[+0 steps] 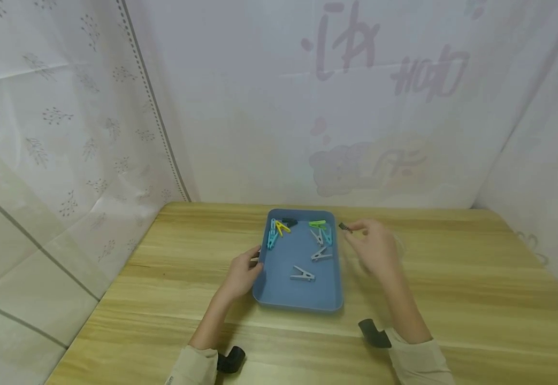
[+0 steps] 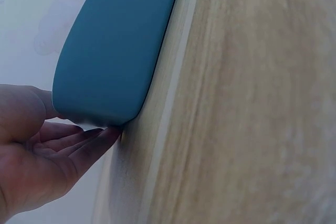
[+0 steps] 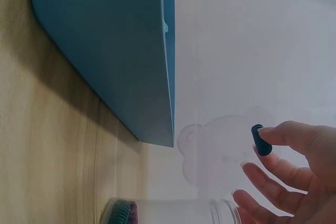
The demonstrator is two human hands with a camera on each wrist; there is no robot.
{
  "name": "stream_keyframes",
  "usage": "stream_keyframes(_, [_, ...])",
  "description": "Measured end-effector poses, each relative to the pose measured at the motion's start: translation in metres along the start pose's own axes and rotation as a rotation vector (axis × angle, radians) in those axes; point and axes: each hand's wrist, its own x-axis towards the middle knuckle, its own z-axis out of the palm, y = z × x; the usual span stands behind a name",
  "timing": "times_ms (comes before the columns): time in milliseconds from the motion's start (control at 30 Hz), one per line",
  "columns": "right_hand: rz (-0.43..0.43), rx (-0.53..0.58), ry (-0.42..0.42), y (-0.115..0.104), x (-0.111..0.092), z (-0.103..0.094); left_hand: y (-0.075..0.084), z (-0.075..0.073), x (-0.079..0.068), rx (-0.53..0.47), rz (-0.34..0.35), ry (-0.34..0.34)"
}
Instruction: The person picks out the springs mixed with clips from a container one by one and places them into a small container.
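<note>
In the head view, the blue tray (image 1: pixel 298 297) sat mid-frame, the left hand (image 1: pixel 241 275) against its left side, perhaps steadying it; right of it, the right hand (image 1: pixel 375 246) pinched a small ridged piece (image 1: pixel 345 228), the tray wall between it and the clips (image 1: pixel 303 276). The left wrist view's lower left showed nearly straight fingers (image 2: pixel 92 153) touching the tray. In the right wrist view, a clear container (image 3: pixel 178 212) showed at bottom

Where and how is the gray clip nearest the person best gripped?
Probably at the right end of the gray clip, pinched from above. It lies flat on the floor of the blue tray, its legs meeting at the right and spreading left. No other clip touches it, while the tray's raised walls would likely hamper a low sideways approach.
</note>
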Motion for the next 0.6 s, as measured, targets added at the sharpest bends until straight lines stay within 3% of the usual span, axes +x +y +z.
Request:
stream_keyframes(300, [-0.009, -0.052, 0.018, 0.003, 0.000, -0.008, 0.002, 0.000, 0.000, -0.002, -0.002, 0.004])
stream_keyframes(600, [-0.001, 0.016, -0.014, 0.011, 0.000, -0.015, 0.001, 0.001, 0.000, -0.008, -0.021, -0.003])
